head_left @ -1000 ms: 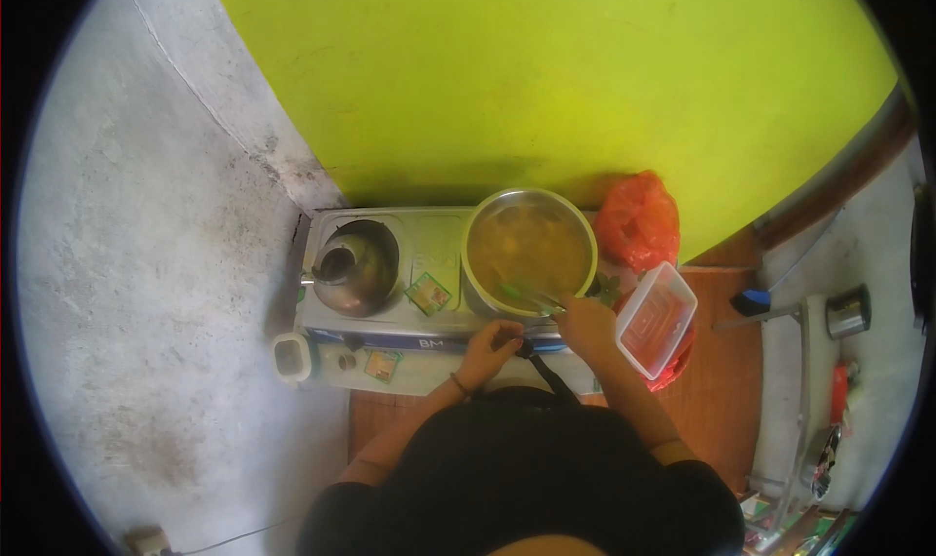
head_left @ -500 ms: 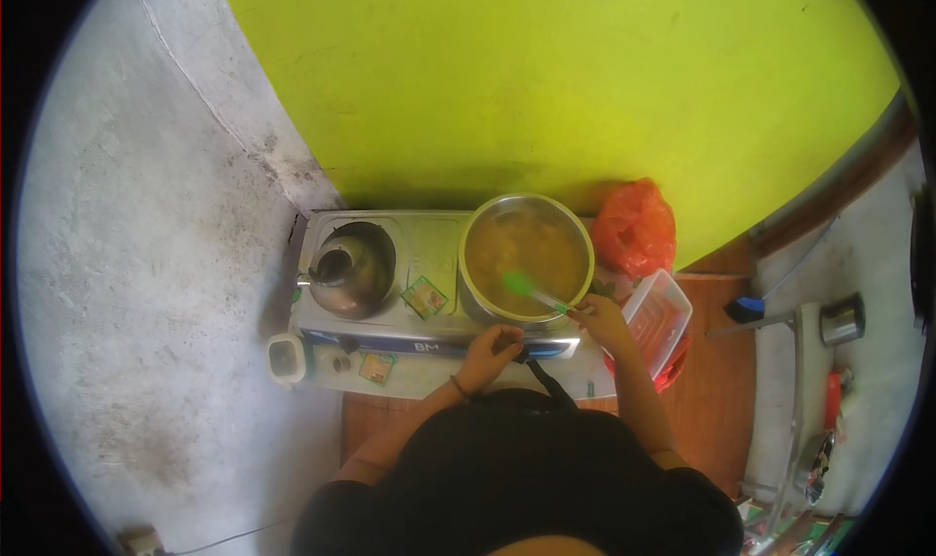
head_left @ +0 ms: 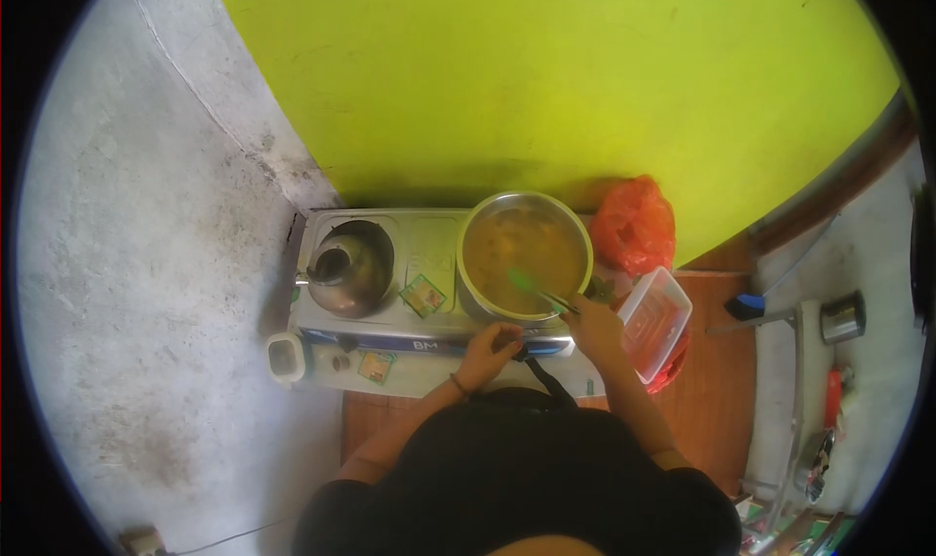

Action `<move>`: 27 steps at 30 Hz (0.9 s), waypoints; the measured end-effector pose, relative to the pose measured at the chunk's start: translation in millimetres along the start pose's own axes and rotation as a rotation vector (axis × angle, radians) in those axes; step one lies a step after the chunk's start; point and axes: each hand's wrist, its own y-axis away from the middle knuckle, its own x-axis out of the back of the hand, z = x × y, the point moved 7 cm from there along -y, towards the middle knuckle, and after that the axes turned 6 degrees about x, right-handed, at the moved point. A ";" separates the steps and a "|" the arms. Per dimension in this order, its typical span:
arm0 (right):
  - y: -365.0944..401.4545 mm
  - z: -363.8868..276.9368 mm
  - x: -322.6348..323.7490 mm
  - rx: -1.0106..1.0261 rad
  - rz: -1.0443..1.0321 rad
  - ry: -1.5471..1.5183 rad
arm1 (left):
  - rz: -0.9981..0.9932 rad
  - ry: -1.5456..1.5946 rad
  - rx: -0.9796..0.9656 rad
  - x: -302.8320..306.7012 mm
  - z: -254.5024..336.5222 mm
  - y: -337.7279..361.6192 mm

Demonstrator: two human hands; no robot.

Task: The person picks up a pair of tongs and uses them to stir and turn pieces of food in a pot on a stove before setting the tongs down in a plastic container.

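Head view, looking straight down: a steel pot (head_left: 527, 196) sits on the right burner of a two-burner stove (head_left: 434, 242), against the far yellow-green wall. The pot is well filled with a yellowish-brown liquid with pieces in it. The right hand (head_left: 595, 328) is closed around the handle of a green spoon (head_left: 522, 282), whose bowl dips into the liquid at the near side of the pot. The left hand (head_left: 493, 347) is curled at the stove's near front edge, just below the pot. Whether it grips a knob there I cannot tell, since the fingers hide whatever is under them.

A dark kettle (head_left: 349, 267) stands on the left burner, and small packets lie between the two burners. Right of the pot are an orange plastic bag (head_left: 635, 226) and, nearer, a clear plastic box (head_left: 656, 320) on the wooden bench (head_left: 723, 361).

By my reading, the cooking is midway. The pot is already filled and on the burner, and stirring is the step in hand. Nothing has been ladled out. The box looks to hold no liquid, though its contents are hard to make out.
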 end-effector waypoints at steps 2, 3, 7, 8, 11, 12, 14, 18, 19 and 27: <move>-0.7 -5.7 6.1 0.031 0.021 0.042 | 0.000 0.005 -0.013 -0.6 1.3 -0.1; -1.6 -5.6 12.7 0.037 0.032 0.065 | 0.005 -0.024 -0.007 0.2 1.9 0.3; -1.4 -7.8 59.0 0.114 0.050 0.167 | 0.008 -0.051 0.027 2.3 8.7 4.7; -1.0 -11.3 68.8 0.145 0.050 0.196 | 0.002 -0.036 0.037 1.6 9.6 4.9; -4.3 -18.7 79.1 0.189 0.028 0.309 | 0.004 -0.045 0.048 2.1 5.8 2.5; -6.7 -22.0 81.9 0.174 -0.002 0.288 | 0.002 -0.032 0.035 1.8 4.5 1.9; -11.3 -31.5 83.9 0.145 -0.061 0.245 | -0.002 -0.005 0.008 0.2 1.6 -0.1; -19.5 -28.3 60.9 0.120 -0.112 0.290 | -0.008 0.010 0.015 1.2 -3.3 -0.9; -20.6 -27.3 54.1 0.139 -0.132 0.292 | 0.001 -0.020 0.027 2.6 -2.9 -0.5; -18.7 -10.2 25.8 0.138 -0.225 0.214 | 0.027 -0.040 -0.010 7.7 0.0 -0.5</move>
